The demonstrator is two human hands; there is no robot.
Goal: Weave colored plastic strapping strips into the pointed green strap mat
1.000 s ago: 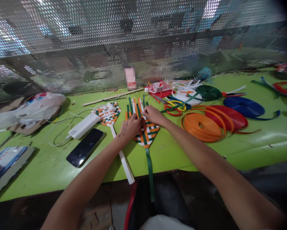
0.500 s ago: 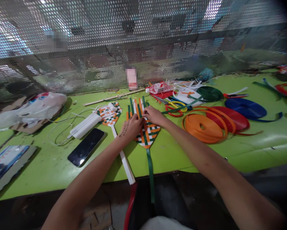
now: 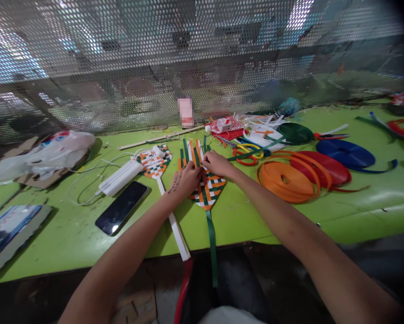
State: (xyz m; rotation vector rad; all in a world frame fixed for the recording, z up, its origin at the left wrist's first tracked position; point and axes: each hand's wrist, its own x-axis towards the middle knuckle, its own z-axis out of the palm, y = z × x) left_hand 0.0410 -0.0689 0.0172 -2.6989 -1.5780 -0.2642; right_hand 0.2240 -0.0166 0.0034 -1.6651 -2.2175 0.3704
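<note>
A woven piece of orange, green and white strips [image 3: 206, 195] lies on the green table, with loose strip ends pointing away from me and a green strip hanging over the front edge. My left hand [image 3: 189, 177] is closed on its left middle part, the fingers pinched on the strips. Close beside it, my right hand [image 3: 215, 163] pinches the strips at the upper right, fingertips nearly touching the left ones. A finished-looking woven piece [image 3: 153, 167] with a white handle [image 3: 178, 236] lies to the left.
Left are a black phone [image 3: 121, 208], a white power bank [image 3: 120, 177] with cable, and a plastic bag [image 3: 53, 150]. Right are scissors [image 3: 249, 153] and strip rolls: orange [image 3: 272, 180], red [image 3: 337, 168], blue [image 3: 345, 152], green [image 3: 294, 133]. A perforated metal screen [image 3: 137, 67] stands behind.
Both hands stay almost in place on the woven piece. A green strip end near the right hand has shifted slightly.
</note>
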